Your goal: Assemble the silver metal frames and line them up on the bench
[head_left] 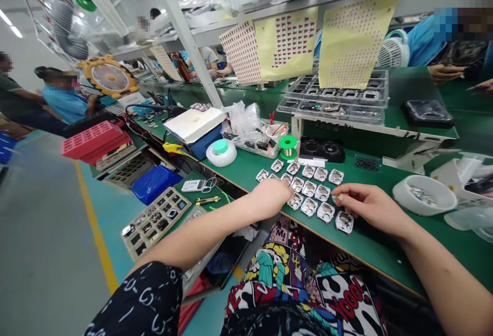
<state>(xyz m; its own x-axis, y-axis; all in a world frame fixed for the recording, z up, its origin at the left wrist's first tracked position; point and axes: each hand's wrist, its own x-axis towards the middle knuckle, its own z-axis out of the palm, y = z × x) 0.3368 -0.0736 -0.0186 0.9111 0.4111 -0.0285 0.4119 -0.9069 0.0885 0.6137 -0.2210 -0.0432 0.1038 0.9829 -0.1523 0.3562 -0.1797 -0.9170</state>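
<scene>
1. The left hand (273, 197) curls low over the frames, palm down, perhaps to steady them. Its fingertips are hidden, so I cannot tell whether it has hold of anything.
2. The right hand (360, 203) is partly closed, thumb and forefinger near each other beside the frames, a pose suited to small parts. Whether it pinches something, I cannot tell.
3. The silver frames (325, 212) lie on the green worktop (373, 251) in about 3 uneven rows, between and around the 2 hands, probably so each is easy to reach.
4. The white bowl (414, 205) stands to the right, keeping small loose pieces together.
5. The green spool (288, 143) sits just behind the rows, likely to stay handy.
6. Yellow sheets (295, 43) hang farther back, at eye-catching height, leaving the worktop beneath usable.
</scene>
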